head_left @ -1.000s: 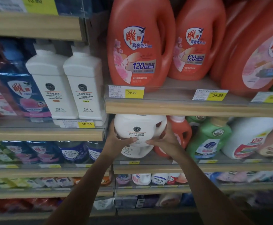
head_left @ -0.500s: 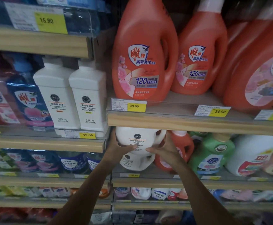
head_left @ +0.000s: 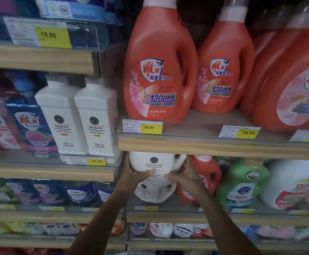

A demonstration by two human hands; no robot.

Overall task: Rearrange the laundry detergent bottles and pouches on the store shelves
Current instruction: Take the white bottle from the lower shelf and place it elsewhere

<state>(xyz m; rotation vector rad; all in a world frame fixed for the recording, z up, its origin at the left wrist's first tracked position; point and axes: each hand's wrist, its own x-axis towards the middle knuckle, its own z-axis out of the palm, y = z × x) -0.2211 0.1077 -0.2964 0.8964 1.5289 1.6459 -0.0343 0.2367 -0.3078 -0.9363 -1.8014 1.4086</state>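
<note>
A white detergent jug point(head_left: 153, 163) with a side handle sits high in the middle shelf bay, its top hidden behind the wooden shelf edge point(head_left: 205, 147). My left hand point(head_left: 133, 174) grips its left side and my right hand point(head_left: 184, 176) grips its right side by the handle. A second white jug point(head_left: 154, 192) stands directly beneath it on the shelf. A small orange bottle point(head_left: 208, 173) stands just right of my right hand.
Two large orange bottles point(head_left: 159, 70) and more to the right fill the shelf above. Two white square bottles point(head_left: 80, 116) and blue pouches point(head_left: 32, 129) stand left. A green bottle point(head_left: 242, 183) and a white tub point(head_left: 290, 183) stand right.
The view has tilted upward, so the shelves sit lower in the frame. Both hands keep the same hold on the white jug, which stays in the same spot on the shelf.
</note>
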